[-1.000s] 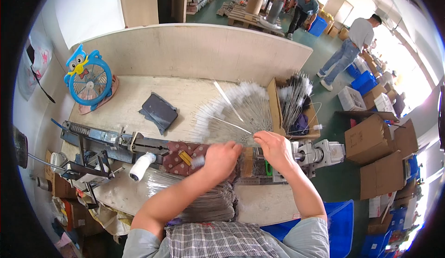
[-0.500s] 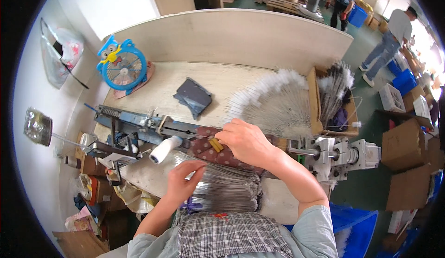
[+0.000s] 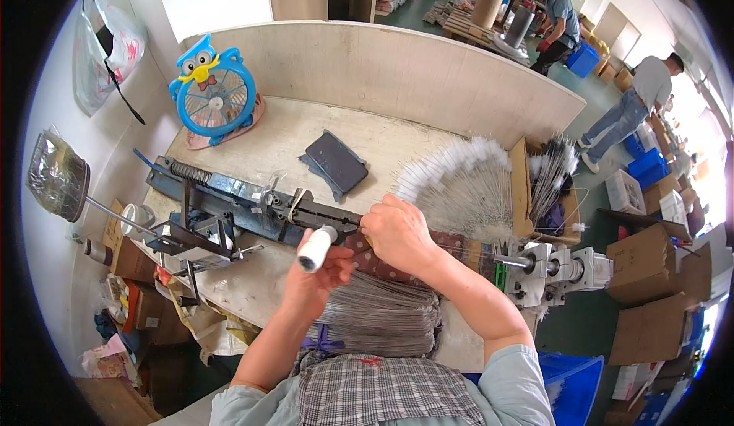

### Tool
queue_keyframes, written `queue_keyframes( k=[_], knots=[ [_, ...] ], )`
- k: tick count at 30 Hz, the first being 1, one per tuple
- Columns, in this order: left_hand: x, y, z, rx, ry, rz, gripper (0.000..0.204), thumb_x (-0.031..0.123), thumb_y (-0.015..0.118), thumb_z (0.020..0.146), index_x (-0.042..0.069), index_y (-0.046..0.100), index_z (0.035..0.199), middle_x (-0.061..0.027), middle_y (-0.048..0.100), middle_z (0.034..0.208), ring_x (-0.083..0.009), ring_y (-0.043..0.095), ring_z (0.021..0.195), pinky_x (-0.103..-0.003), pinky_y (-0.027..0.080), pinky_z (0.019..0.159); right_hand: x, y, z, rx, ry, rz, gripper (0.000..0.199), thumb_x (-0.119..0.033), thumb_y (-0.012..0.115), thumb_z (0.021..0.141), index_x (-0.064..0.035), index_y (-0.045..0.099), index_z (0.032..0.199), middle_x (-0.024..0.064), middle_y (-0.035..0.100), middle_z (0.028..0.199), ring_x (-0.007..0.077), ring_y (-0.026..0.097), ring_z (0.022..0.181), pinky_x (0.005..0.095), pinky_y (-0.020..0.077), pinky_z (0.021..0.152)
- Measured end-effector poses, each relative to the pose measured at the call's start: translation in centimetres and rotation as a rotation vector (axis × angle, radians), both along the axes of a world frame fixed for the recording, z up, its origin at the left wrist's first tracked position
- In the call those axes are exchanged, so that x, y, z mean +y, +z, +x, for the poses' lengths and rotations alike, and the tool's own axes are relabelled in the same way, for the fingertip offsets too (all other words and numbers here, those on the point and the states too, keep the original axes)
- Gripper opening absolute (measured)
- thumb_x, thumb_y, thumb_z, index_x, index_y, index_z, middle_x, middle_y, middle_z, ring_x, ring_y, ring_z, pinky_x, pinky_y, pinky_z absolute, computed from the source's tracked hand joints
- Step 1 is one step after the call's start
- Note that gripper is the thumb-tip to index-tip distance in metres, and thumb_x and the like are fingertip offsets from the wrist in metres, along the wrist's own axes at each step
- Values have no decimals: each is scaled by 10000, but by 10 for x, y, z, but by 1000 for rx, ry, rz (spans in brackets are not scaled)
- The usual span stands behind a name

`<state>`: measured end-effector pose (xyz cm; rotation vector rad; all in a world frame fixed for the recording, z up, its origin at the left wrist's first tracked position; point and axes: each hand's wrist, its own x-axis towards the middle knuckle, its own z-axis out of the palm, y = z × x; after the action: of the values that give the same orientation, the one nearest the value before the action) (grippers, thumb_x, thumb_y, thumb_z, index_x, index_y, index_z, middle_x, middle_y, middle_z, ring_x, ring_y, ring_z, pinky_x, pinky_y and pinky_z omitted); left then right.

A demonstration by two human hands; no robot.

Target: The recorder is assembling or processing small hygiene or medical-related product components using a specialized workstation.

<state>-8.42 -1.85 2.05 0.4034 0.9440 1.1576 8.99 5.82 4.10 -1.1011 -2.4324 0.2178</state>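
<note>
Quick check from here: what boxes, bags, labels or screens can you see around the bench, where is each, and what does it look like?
Cardboard boxes: floor, right of bench; brown, stacked.
Blue crate: floor, lower right; rectangular.
White boxes: floor, far right; small.
Plastic bag: hanging on left wall; clear, crumpled, with red.
No screens visible.

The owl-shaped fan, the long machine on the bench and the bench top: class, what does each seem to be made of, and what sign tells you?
Owl-shaped fan: apparently glossy moulded plastic, going by its bright blue and yellow and rounded shape.
Long machine: likely metal painted dark blue, given the coil spring and bare shiny fittings.
Bench top: apparently unfinished wood board, pale, matt and scuffed.
</note>
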Motion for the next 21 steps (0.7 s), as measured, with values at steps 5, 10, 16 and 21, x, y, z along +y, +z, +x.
queue_keyframes(
  k=[5, 10, 16, 21],
  knots=[
    [12, -30, 16, 1282, -341, 168, 487, 514, 667, 737, 35, 684, 650, -92, 597, 550, -200, 587, 517, -320, 450, 521, -2, 4, -2, 2, -26, 39, 53, -102, 634, 693, -65, 651, 659, 50, 583, 671, 246, 547, 749, 369, 466, 668],
    [17, -27, 18, 1250, -370, 146, 479, 485, 683, 729, 11, 677, 660, -83, 605, 560, -189, 583, 536, -317, 447, 546, 0, 6, 11, 63, 12, -24, 100, -92, 586, 699, -60, 657, 763, 43, 601, 751, 245, 551, 811, 375, 460, 682],
    [11, -44, 42, 246, -52, 157, 162, 67, 587, 808, 5, 548, 952, -122, 614, 861, -166, 591, 687, -316, 486, 627, -30, 13, 46, 238, -84, 149, 145, -73, 611, 770, -72, 638, 913, 49, 606, 750, 245, 585, 756, 364, 476, 643],
    [10, -54, 55, 377, 12, 277, 194, -16, 596, 756, 35, 414, 799, -92, 583, 777, -151, 585, 629, -308, 488, 533, -59, -29, 58, 211, 65, -97, 201, -63, 612, 776, -49, 617, 977, 86, 594, 737, 265, 611, 685, 345, 493, 578]
  ],
)
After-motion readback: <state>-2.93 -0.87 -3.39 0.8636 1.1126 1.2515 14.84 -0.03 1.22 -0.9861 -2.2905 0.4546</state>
